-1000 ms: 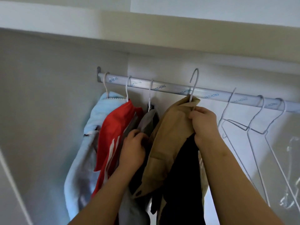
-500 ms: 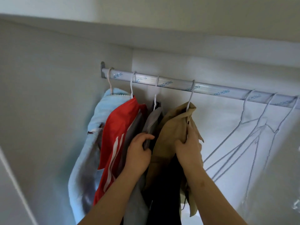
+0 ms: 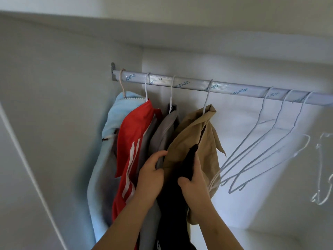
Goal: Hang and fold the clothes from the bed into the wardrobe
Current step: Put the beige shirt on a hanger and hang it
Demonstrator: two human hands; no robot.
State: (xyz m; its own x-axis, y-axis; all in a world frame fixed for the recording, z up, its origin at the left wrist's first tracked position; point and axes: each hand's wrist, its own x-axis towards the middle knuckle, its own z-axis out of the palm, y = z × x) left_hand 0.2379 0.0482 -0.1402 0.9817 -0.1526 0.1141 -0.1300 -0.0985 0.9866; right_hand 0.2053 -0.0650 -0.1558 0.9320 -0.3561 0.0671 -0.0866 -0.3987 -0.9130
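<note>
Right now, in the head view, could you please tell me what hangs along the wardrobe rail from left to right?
light blue garment → red garment with white stripes → grey garment → tan garment → three empty wire hangers

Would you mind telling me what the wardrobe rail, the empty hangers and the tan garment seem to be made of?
The wardrobe rail looks like aluminium: silvery, ribbed, under printed film. The empty hangers are thin bent wire, probably white-coated. The tan garment seems matte woven cloth, perhaps cotton, with crisp creases.
</note>
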